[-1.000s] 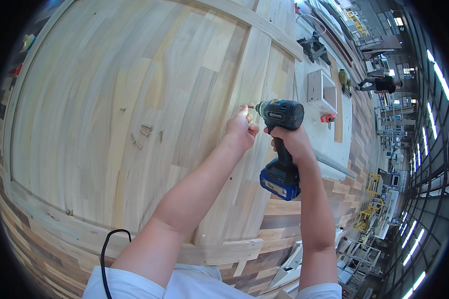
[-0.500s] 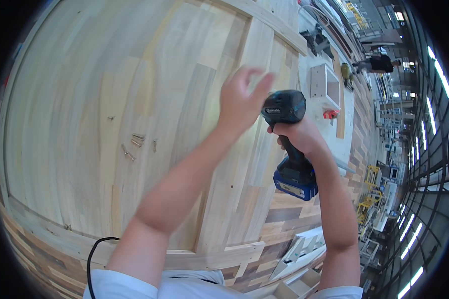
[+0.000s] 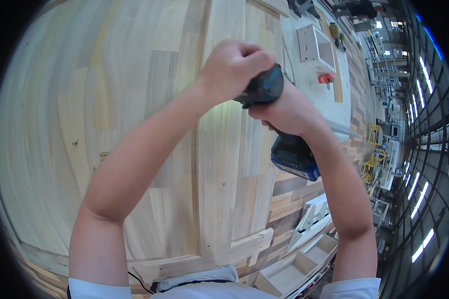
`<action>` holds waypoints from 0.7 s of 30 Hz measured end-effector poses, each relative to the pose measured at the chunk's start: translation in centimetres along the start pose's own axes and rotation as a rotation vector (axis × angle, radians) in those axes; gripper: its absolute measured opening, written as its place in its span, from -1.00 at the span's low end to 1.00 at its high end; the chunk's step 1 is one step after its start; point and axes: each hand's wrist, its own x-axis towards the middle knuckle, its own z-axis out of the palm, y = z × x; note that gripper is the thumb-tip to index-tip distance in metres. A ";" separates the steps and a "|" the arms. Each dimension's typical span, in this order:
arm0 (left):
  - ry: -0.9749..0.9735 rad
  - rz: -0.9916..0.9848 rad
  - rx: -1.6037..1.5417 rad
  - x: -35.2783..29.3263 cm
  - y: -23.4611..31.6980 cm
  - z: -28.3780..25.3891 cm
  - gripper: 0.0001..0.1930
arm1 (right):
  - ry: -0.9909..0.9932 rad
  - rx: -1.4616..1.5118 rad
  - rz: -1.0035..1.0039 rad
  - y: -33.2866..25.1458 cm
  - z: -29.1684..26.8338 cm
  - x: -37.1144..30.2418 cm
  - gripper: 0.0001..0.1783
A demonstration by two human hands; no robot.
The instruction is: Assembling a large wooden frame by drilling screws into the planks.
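The right hand [image 3: 287,112] gripped the drill [image 3: 270,85] over the wooden panel [image 3: 219,154], the left hand [image 3: 232,70] curled at its head, hold impossible to tell, while an open white box [image 3: 308,49] and a partitioned tray [image 3: 288,272] sat off right!

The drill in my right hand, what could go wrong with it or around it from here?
Two possible risks. Your left hand covers the front end of the drill in this view, while your right hand grips its handle; if it runs, fingers might get caught or nicked. Also, small fasteners lie loose on the wooden panel by your left forearm, which could knock them aside.
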 end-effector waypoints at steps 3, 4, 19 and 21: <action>-0.005 0.008 -0.043 -0.4 0.3 -0.5 -0.64 | -0.050 -0.092 0.010 -0.1 -0.1 0.8 -0.73; 0.004 -0.013 -0.042 -0.7 0.2 -0.6 -0.64 | -0.043 -0.084 0.012 -0.2 0.1 0.9 -0.73; 0.068 -0.016 -0.124 -0.9 -0.5 -0.4 -0.66 | -0.081 -0.020 0.005 0.6 -0.1 1.7 -0.82; 0.037 -0.030 -0.079 -0.3 -0.4 -0.3 -0.67 | -0.091 0.056 0.006 1.5 -0.1 2.0 -0.82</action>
